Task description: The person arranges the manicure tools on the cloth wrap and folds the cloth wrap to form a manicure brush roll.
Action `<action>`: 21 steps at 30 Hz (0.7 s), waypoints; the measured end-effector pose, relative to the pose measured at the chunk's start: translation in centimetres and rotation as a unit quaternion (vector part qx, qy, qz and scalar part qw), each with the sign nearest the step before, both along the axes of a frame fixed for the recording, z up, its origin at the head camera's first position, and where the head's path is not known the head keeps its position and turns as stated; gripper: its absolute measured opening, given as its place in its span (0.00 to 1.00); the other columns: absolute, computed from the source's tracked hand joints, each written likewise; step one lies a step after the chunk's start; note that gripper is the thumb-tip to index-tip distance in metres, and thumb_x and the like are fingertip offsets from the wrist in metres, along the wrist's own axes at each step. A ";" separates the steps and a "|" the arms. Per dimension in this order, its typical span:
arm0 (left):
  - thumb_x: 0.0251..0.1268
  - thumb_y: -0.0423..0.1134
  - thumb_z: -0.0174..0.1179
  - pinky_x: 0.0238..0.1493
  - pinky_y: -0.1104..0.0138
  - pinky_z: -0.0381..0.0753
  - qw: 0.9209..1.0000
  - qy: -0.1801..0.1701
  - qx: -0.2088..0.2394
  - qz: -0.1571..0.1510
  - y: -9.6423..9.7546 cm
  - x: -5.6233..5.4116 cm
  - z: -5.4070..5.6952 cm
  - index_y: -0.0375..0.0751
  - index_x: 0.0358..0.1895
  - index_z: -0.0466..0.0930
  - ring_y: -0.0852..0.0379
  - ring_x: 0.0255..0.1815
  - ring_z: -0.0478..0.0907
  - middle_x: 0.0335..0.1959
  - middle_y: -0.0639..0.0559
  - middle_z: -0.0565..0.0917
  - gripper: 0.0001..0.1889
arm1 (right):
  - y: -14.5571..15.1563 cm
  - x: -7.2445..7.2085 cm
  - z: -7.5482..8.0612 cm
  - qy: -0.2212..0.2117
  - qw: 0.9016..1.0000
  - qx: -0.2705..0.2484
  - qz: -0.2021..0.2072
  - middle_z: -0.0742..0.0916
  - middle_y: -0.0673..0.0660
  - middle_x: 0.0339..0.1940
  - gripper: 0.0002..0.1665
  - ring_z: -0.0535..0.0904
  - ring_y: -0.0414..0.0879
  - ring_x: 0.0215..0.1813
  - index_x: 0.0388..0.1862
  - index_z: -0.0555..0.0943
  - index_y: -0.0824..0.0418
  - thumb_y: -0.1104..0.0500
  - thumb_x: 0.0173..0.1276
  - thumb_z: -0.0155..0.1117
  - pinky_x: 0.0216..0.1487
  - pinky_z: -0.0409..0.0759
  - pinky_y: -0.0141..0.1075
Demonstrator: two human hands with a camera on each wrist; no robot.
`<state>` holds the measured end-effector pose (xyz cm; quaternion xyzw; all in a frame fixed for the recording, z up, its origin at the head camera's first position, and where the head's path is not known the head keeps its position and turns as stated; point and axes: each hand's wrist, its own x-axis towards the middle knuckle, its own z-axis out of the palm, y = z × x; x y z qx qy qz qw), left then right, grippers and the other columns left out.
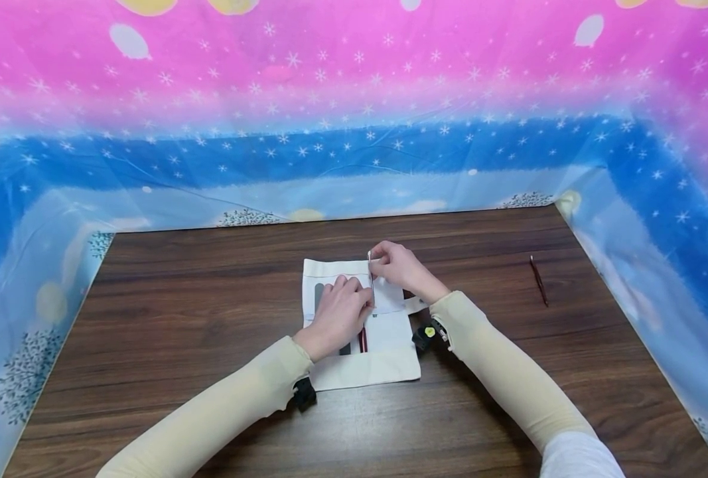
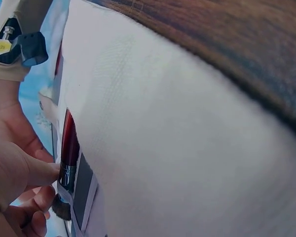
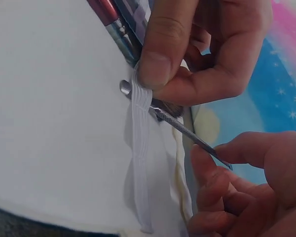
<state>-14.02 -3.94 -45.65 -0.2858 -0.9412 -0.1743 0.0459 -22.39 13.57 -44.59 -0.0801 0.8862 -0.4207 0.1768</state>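
Observation:
A white cloth tool roll (image 1: 392,362) lies unfolded on the table. My right hand (image 1: 403,269) pinches a thin metal cuticle pusher (image 3: 192,133) with a knurled handle near one end. Its spoon-like other end sticks out past the white elastic band (image 3: 140,168), with the shaft passing beneath the band. My left hand (image 1: 343,307) pinches that band between thumb and finger, over the roll's left half. A brush (image 2: 69,143) with a dark red handle is held under the elastic beside the left thumb. A grey flat strip (image 1: 320,294) shows partly behind the left hand.
A slim dark red-brown tool (image 1: 539,280) lies alone on the wooden table (image 1: 210,285) to the right. A strap (image 1: 415,305) extends from the roll's right edge. Patterned cloth (image 1: 354,156) hangs along the table's back and sides.

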 end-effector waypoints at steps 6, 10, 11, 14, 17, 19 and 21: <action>0.75 0.36 0.64 0.39 0.57 0.66 1.000 -0.003 -0.007 0.001 0.1 -0.1 0.0 0.49 0.32 0.80 0.49 0.39 0.68 0.34 0.52 0.77 0.09 | 0.2 0.2 -0.3 -0.001 0.999 -0.028 0.023 0.90 0.57 0.39 0.28 0.81 0.50 0.34 0.74 0.68 0.56 0.57 0.79 0.60 0.38 0.77 0.38; 0.75 0.36 0.64 0.38 0.57 0.66 1.000 -0.004 -0.010 0.001 0.1 0.0 0.0 0.49 0.32 0.81 0.49 0.39 0.69 0.34 0.52 0.77 0.09 | 0.2 0.3 -0.3 0.004 0.999 -0.025 0.030 0.90 0.56 0.38 0.24 0.80 0.48 0.31 0.71 0.71 0.55 0.58 0.79 0.61 0.36 0.76 0.37; 0.74 0.36 0.64 0.38 0.57 0.66 1.000 -0.004 -0.011 0.001 0.1 0.0 0.1 0.49 0.32 0.80 0.49 0.39 0.68 0.34 0.52 0.77 0.09 | 0.3 0.4 -0.4 0.005 0.999 -0.023 0.032 0.90 0.56 0.38 0.23 0.80 0.48 0.31 0.70 0.72 0.56 0.57 0.79 0.60 0.36 0.76 0.37; 0.75 0.36 0.64 0.38 0.58 0.66 1.000 -0.005 -0.013 0.002 0.1 0.0 0.1 0.49 0.32 0.80 0.49 0.38 0.68 0.34 0.52 0.77 0.09 | 0.3 0.4 -0.4 0.006 0.999 -0.011 0.039 0.90 0.57 0.39 0.21 0.81 0.48 0.32 0.68 0.72 0.57 0.57 0.80 0.59 0.36 0.77 0.37; 0.74 0.36 0.64 0.38 0.58 0.66 1.000 -0.003 -0.010 0.004 0.2 0.0 0.1 0.49 0.32 0.80 0.49 0.38 0.68 0.33 0.52 0.77 0.09 | 0.2 0.5 -0.3 0.008 0.999 0.004 0.045 0.90 0.57 0.39 0.19 0.80 0.48 0.31 0.66 0.73 0.59 0.58 0.81 0.58 0.36 0.77 0.37; 0.75 0.36 0.64 0.39 0.57 0.66 1.000 -0.005 -0.007 0.005 0.2 -0.1 0.1 0.48 0.32 0.81 0.49 0.39 0.68 0.34 0.51 0.77 0.08 | 0.2 0.6 -0.1 0.008 0.999 0.014 0.048 0.90 0.57 0.38 0.18 0.79 0.48 0.30 0.65 0.74 0.60 0.58 0.81 0.57 0.35 0.75 0.37; 0.75 0.36 0.64 0.39 0.57 0.67 1.000 -0.006 -0.005 0.005 0.2 0.0 0.1 0.48 0.33 0.82 0.49 0.39 0.68 0.34 0.51 0.78 0.08 | 0.2 0.7 0.0 0.008 0.998 0.022 0.051 0.90 0.56 0.37 0.17 0.78 0.47 0.29 0.63 0.75 0.61 0.58 0.80 0.57 0.34 0.74 0.37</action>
